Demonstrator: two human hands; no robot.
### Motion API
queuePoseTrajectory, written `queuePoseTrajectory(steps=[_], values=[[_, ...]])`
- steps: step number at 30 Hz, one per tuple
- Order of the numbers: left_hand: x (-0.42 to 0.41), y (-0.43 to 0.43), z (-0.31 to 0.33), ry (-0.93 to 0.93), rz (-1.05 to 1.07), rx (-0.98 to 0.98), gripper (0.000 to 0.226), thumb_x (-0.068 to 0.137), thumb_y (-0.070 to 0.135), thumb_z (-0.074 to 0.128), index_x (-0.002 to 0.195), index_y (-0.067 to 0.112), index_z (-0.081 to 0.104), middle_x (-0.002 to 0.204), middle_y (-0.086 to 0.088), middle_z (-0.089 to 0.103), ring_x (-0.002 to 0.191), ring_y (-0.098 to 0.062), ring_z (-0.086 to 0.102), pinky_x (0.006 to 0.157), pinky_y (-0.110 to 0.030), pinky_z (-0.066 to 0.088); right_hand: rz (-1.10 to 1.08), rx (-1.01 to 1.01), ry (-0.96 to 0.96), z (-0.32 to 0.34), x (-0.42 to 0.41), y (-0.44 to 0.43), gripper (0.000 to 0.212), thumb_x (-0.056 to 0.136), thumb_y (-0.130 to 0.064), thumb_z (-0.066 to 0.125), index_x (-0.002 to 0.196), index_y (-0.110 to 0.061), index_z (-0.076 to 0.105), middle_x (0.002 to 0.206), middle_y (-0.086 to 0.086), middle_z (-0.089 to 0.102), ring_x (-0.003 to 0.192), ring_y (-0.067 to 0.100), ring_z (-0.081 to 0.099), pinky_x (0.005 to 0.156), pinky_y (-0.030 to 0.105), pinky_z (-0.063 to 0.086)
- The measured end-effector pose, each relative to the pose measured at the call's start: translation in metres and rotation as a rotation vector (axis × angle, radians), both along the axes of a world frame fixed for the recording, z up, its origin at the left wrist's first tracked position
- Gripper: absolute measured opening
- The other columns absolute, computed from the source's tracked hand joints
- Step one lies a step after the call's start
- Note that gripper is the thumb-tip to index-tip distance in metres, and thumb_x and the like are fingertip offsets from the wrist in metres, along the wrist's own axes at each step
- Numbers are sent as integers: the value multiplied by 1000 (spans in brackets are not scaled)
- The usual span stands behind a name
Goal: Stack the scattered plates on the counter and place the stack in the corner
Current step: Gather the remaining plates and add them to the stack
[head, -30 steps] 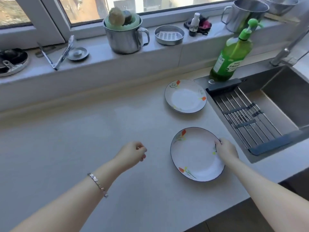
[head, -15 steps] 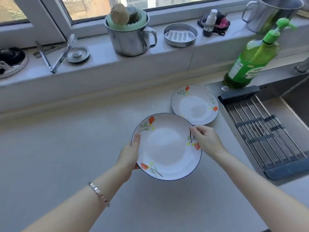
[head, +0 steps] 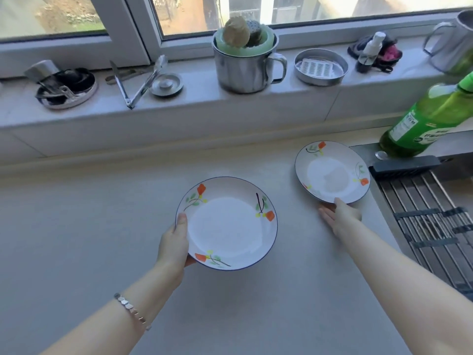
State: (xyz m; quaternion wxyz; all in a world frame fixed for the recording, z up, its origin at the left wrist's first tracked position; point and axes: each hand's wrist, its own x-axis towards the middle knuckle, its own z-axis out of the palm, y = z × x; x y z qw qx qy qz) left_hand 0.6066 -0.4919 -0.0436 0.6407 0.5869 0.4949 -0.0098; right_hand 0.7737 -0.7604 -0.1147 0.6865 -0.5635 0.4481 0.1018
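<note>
Two bare forearms enter from the bottom edge, with no sleeves in view; the left wrist wears a slim bracelet of small silvery metal links, faceted and catching the light; the left hand and the right hand carry no rings or gloves that show.

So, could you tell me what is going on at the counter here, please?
A person is gathering flowered plates to stack them. The left hand holds one plate by its rim, lifted off the counter. The right hand reaches to the near edge of the second plate, which lies flat on the counter beside the sink rack. The two plates are apart, so no stack exists yet.
</note>
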Motion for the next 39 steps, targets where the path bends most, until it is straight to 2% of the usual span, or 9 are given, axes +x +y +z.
queuePoseTrajectory(steps=[5, 10, 14, 17, 23, 28, 31, 34, 39], values=[[-29, 18, 9, -34, 71, -20, 34, 99, 42, 33, 107, 17, 56, 84, 4, 63, 73, -17, 61, 54, -27, 50, 37, 90, -37, 7, -8, -9, 47, 88, 9, 42, 134, 0, 38, 124, 23, 53, 69, 30, 60, 37, 25, 52], [-70, 40, 18, -59, 139, -46, 32, 99, 41, 33, 108, 17, 53, 91, -1, 63, 80, -23, 60, 57, -30, 48, 107, 326, -72, 32, -56, 15, 20, 90, 7, 39, 107, 1, 47, 91, 20, 63, 42, 26, 66, 39, 26, 54], [-104, 66, 28, -58, 194, -8, 33, 98, 40, 35, 112, 16, 54, 108, -9, 60, 92, -31, 58, 57, -31, 48, 275, 422, -88, 54, -94, 44, 19, 90, 6, 33, 86, -1, 50, 51, 11, 68, 44, 20, 68, 44, 22, 56], [-131, 90, 44, -83, 229, 33, 34, 99, 41, 34, 110, 16, 55, 100, -7, 63, 86, -28, 60, 59, -30, 48, 425, 482, -100, 73, -109, 77, 19, 88, 6, 34, 97, 2, 50, 55, 14, 70, 51, 22, 71, 45, 20, 55], [-201, 153, 91, -151, 441, 168, 25, 97, 34, 39, 102, 15, 55, 84, 1, 61, 82, -26, 58, 60, -29, 47, 731, 489, -148, 106, -147, 184, 51, 83, 8, 37, 133, 0, 40, 62, 12, 73, 56, 23, 72, 44, 17, 52], [-289, 225, 111, -180, 657, 244, 21, 96, 31, 42, 99, 13, 53, 77, 2, 56, 69, -19, 55, 58, -28, 47, 961, 465, -185, 122, -216, 296, 48, 82, 10, 36, 127, -7, 42, 66, 14, 72, 53, 25, 71, 42, 18, 52], [-353, 271, 111, -184, 769, 253, 19, 97, 32, 42, 103, 17, 51, 84, -3, 57, 83, -27, 56, 56, -30, 47, 1068, 455, -157, 119, -265, 360, 53, 82, 8, 36, 134, -2, 39, 80, 19, 67, 54, 24, 72, 41, 17, 51], [-421, 319, 106, -148, 842, 276, 20, 96, 34, 44, 103, 16, 51, 98, -11, 57, 91, -30, 55, 55, -31, 46, 1102, 459, -106, 113, -318, 423, 54, 83, 6, 36, 136, -3, 37, 68, 17, 70, 52, 21, 71, 40, 16, 50], [-517, 388, 104, -71, 885, 287, 30, 95, 33, 45, 112, 12, 55, 96, -8, 57, 92, -28, 54, 73, -38, 51, 1120, 492, -23, 110, -398, 506, 53, 86, 1, 35, 138, 4, 33, 70, 20, 70, 42, 13, 66, 37, 14, 48]])
